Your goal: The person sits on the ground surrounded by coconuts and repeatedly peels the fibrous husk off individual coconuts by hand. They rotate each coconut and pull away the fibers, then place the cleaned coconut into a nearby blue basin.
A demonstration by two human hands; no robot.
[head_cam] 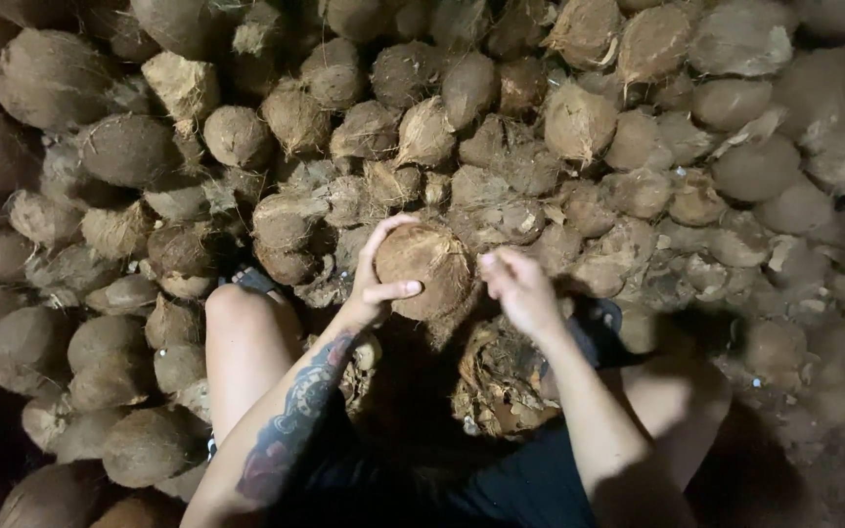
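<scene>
A husked coconut (424, 266) is held in front of the knees, above a heap of torn husk (501, 376) lying between the legs. The left hand (376, 279) is wrapped round its left side, fingers (393, 290) clamped on the shell. The right hand (518, 288) is poised just beside its right edge, fingers loosely curled and apart, gripping nothing. Stripping of remaining fibre appears to be in hand; a firm pinch on a loose strand is judged necessary. Piled coconuts (344, 127) surround the person.
</scene>
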